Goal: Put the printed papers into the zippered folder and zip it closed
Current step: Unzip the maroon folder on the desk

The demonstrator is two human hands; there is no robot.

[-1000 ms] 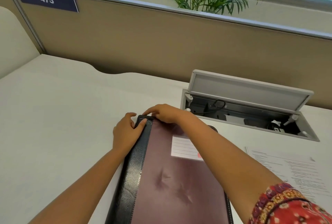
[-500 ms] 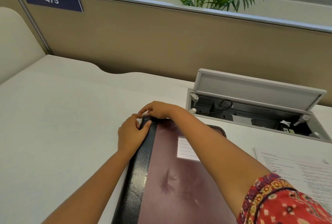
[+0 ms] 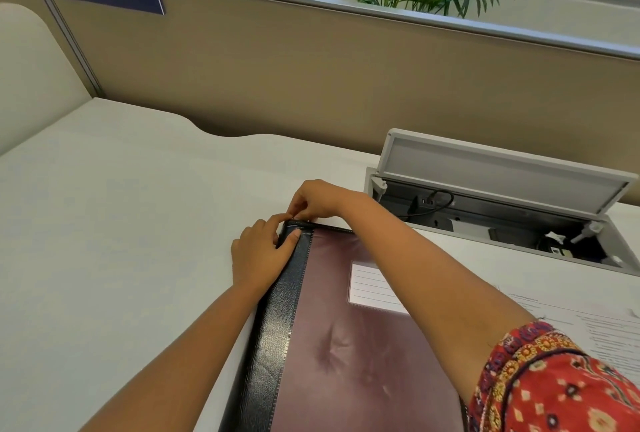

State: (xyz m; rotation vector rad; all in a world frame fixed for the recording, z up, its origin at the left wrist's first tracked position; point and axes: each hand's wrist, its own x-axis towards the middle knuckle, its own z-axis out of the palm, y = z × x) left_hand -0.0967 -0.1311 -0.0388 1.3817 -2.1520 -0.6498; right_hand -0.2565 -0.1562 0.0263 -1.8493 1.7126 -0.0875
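Observation:
A maroon zippered folder [image 3: 346,355] with a black spine strip and a white lined label lies flat on the desk in front of me. My left hand [image 3: 261,253] holds its far left corner, thumb on the black strip and fingers round the edge. My right hand [image 3: 317,199] reaches over the folder and pinches something small at that same corner, probably the zipper pull; the pull itself is hidden by my fingers. Printed papers [image 3: 602,331] lie on the desk to the right of the folder, partly behind my right arm.
An open cable box [image 3: 502,186] with its grey lid raised sits in the desk at the back right, cables inside. A tan partition [image 3: 311,71] with a "475" sign closes the back. White desk surface [image 3: 121,224] stretches to the left.
My right hand's fingers have drawn together into a pinch at the folder's far left corner. My left hand has shifted slightly along the spine corner. The view has moved a little.

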